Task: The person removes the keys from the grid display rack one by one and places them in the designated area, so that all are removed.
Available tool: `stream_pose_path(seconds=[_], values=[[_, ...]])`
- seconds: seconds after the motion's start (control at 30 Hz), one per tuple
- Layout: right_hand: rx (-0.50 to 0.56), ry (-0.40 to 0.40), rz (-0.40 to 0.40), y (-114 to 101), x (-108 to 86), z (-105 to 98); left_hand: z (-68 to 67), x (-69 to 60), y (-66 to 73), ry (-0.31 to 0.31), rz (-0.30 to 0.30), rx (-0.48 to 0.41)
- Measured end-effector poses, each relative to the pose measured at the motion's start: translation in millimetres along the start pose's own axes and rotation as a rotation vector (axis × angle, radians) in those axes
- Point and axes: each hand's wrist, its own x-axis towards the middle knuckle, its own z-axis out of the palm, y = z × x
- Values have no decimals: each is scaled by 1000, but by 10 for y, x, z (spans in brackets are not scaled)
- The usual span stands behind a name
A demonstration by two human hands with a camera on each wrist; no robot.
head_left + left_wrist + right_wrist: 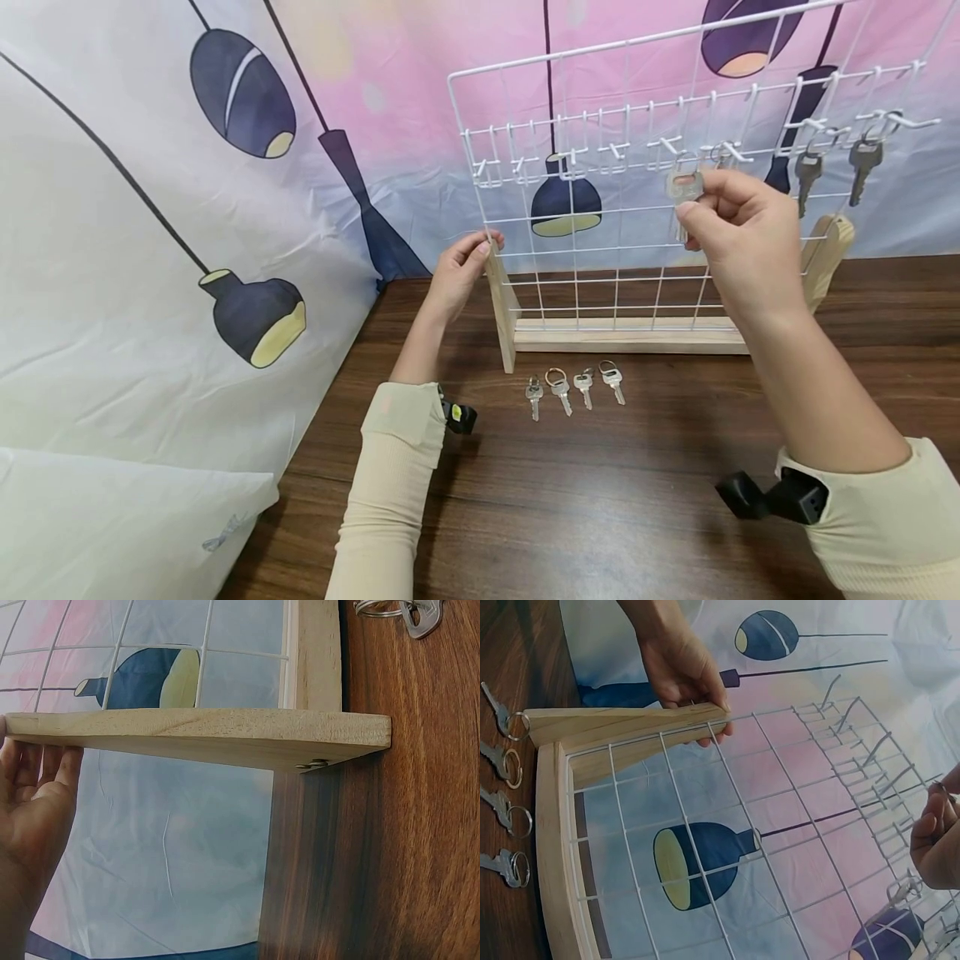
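Note:
My right hand (750, 233) pinches a silver key (684, 185) between thumb and fingers, its head up against a white hook of the wire grid rack (573, 218). Whether its ring is over the hook I cannot tell. In the right wrist view, only part of the right hand (939, 840) shows at the edge. At the rack's left end, my left hand (459, 279) holds the top of the wooden upright (501, 308); the left wrist view shows its fingers against the wood. Two keys hang on the right-hand hooks, one key (865, 167) outermost. Another ring (722, 153) is partly behind my right hand.
Four-sided wire mesh stands on a wooden base bar (630, 340). Several keys with rings lie in a row before it, one key (559, 390) among them, on the brown table (585, 508). A lamp-printed cloth (150, 350) hangs behind and left.

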Motion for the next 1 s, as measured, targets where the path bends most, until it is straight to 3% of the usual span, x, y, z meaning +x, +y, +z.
stream_pose_path(seconds=[0.23,0.37,0.8,1.0], values=[[-71,-31,16,34,-59,-55,1,-5,-5,-4,2,-7],[-190,-78,23,87,-104,-94,1,-10,-4,-8,0,-7],[-402,-215,83,450,-295,-213,-6,-5,-7,-9,-3,1],[-510,-318,116,613,-348,-263,-7,-2,-8,-8,-3,7]])
